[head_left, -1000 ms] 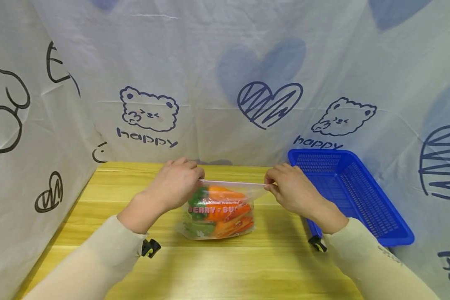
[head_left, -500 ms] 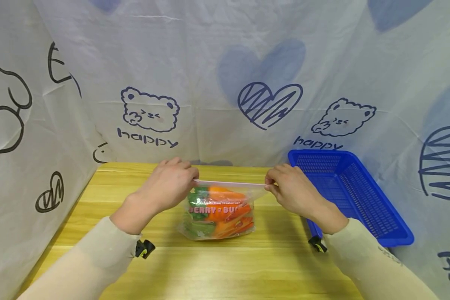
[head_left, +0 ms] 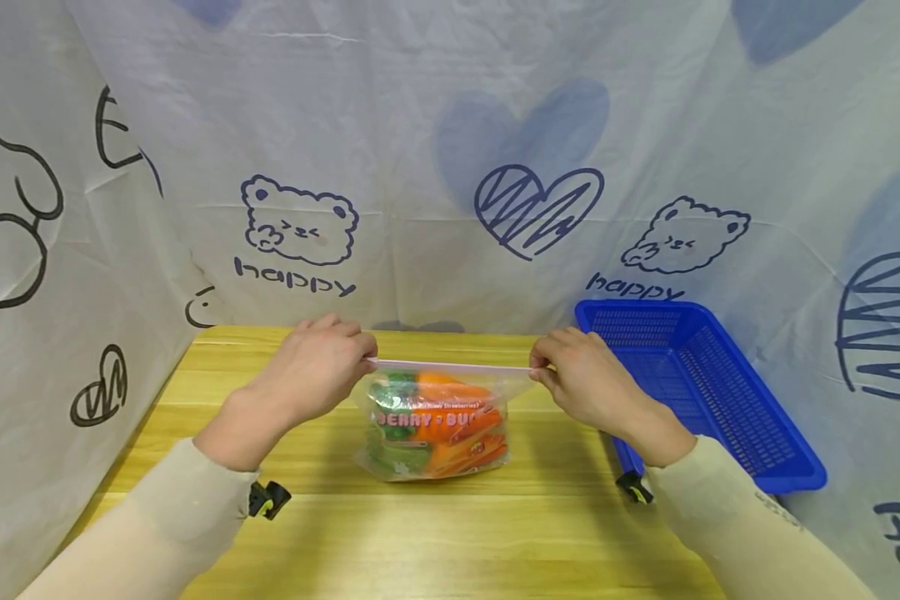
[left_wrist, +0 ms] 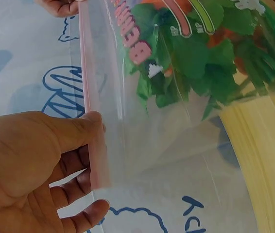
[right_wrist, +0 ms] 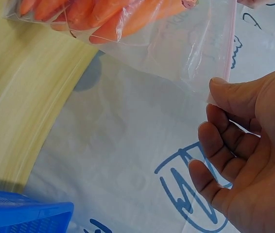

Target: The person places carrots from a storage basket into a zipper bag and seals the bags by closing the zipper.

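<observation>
A clear zip bag (head_left: 438,421) with pink lettering stands on the table, its pink zip edge stretched level at the top. Inside it are orange carrots (head_left: 457,408) with green leafy tops (left_wrist: 191,58). My left hand (head_left: 307,367) pinches the zip edge between thumb and forefinger near the left end; in the left wrist view a short piece of the strip (left_wrist: 101,165) runs on past the thumb. With thumb and forefinger, my right hand (head_left: 588,379) pinches the right top corner of the bag, its other fingers loosely curled.
A blue plastic basket (head_left: 727,392) with perforated walls stands right of the bag, partly behind the right forearm. The yellow wooden table (head_left: 435,542) ends at a white printed cloth (head_left: 420,167) at the back and sides.
My left hand has slid leftward along the zip edge, away from the right hand, baring more of the strip. My right hand and the bag have stayed in place.
</observation>
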Tool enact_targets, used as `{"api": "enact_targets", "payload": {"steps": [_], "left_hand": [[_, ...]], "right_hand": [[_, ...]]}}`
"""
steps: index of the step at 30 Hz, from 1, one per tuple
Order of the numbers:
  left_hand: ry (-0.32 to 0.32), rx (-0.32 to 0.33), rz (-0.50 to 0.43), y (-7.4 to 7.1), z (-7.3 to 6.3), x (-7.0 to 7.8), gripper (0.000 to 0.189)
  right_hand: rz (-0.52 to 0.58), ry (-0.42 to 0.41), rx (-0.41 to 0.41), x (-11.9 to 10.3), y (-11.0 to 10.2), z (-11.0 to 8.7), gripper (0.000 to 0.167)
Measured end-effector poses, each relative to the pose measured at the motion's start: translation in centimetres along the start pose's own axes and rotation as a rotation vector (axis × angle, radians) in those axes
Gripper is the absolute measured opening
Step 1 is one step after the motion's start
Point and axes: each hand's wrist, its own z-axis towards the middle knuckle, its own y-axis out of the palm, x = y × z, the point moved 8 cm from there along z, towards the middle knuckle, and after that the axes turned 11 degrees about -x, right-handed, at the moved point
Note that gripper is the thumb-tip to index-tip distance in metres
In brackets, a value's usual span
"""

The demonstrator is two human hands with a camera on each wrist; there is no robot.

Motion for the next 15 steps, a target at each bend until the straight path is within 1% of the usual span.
{"api": "enact_targets", "payload": {"steps": [10, 15], "left_hand": [[-0.030, -0.002, -0.009, -0.3, -1.5, -2.3, 0.011], [-0.020, -0.005, -0.019, -0.3, -1.8, -2.5, 0.009]], "right_hand": [[0.018, 0.013, -0.002, 0.3, 0.0, 0.1, 0.010], [0.030, 0.025, -0.010, 0.3, -0.1, 0.1, 0.010]]}}
